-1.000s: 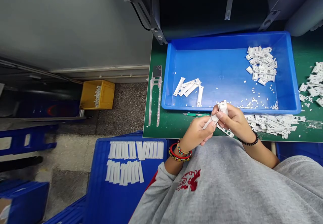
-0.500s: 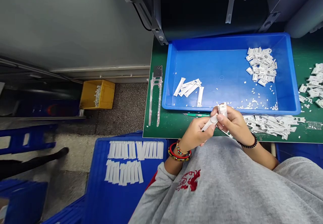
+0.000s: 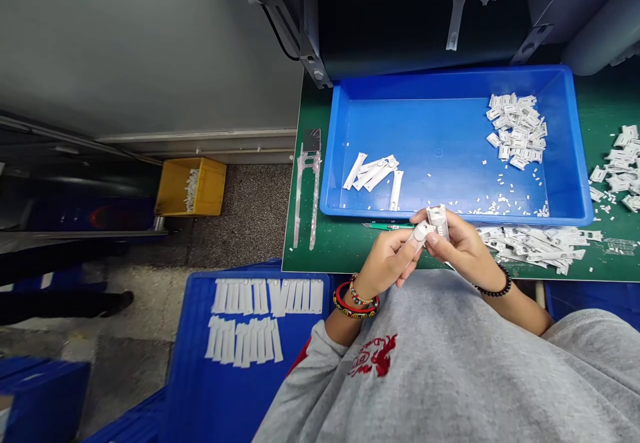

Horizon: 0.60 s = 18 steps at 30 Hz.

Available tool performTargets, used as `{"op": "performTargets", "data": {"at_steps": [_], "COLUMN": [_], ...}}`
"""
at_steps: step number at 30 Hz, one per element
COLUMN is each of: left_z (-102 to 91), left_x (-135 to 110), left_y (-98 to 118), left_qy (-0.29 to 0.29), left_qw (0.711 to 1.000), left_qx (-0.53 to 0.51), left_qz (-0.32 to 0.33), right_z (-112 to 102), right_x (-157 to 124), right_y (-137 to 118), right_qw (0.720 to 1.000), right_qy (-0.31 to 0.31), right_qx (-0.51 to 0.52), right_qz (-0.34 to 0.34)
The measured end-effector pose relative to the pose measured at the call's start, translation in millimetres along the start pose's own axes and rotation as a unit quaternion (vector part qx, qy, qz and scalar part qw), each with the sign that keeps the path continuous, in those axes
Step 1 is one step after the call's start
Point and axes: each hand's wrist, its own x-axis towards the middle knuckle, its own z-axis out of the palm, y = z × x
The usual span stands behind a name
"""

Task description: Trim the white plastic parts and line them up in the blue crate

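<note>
Over the green counter (image 3: 327,246), my left hand (image 3: 386,263) pinches a white plastic strip (image 3: 419,234) and my right hand (image 3: 465,246) grips a white plastic part (image 3: 439,222); I seem to be working the two together, which calls for steady, aligned pressure.

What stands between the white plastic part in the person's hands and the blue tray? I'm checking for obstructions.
Nothing visible does. The white plastic part, held in the left hand and right hand, is right at the blue tray's front rim. A green-handled craft knife lies along the rim, off to the left.
</note>
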Motion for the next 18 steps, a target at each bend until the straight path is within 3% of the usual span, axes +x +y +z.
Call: {"op": "performTargets", "data": {"at_steps": [6, 10, 14, 18], "left_z": [-2.3, -1.6, 2.8, 7.7], "left_x": [4.7, 9.6, 13.3, 16.3], "left_y": [5.9, 15.6, 18.4, 14.2], "left_qy": [0.167, 0.178, 0.188, 0.209], "left_qw": [0.969, 0.935, 0.898, 0.883], "left_qx": [0.101, 0.205, 0.309, 0.329], "left_qz": [0.150, 0.230, 0.252, 0.263], "right_z": [3.0, 6.2, 10.9, 15.9], "right_x": [2.8, 5.7, 6.6, 5.7], "right_y": [-5.8, -2.5, 3.6, 6.1], "right_qw": [0.999, 0.997, 0.988, 0.981], "right_qy": [-0.004, 0.003, 0.051, 0.045], "right_qx": [-0.017, -0.065, -0.148, -0.185], "right_qz": [0.028, 0.052, 0.004, -0.045]}}
